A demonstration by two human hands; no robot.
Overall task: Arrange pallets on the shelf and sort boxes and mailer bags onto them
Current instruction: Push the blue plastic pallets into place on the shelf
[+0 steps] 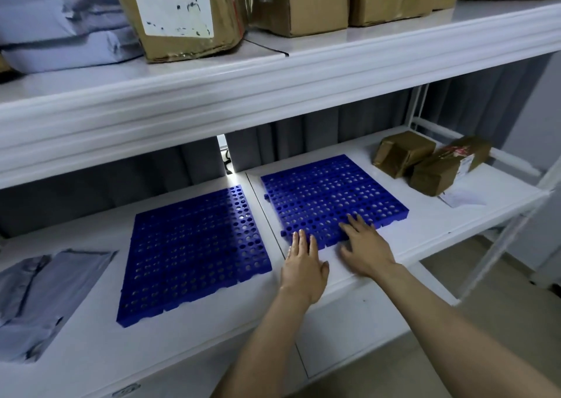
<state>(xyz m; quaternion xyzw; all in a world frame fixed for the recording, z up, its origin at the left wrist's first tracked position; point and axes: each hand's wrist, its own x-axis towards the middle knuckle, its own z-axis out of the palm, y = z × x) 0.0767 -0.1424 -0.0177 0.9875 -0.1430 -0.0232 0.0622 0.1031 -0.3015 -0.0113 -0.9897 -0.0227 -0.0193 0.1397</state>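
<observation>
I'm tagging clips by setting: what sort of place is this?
Probably a parcel storeroom or small warehouse: white metal shelving holds taped cardboard boxes, grey mailer bags and blue plastic pallets.

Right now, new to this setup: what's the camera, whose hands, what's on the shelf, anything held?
No robot here: a person works with two bare hands. The single picture comes from a wide-angle camera on their head, looking forward and down. On the lower shelf lie two blue perforated pallets, the left pallet and the right pallet. The left hand and right hand rest with straight fingers on the right pallet's near edge; neither holds anything. A grey mailer bag lies at the far left, two taped brown boxes at the right. The upper shelf carries stacked mailer bags and cardboard boxes.
</observation>
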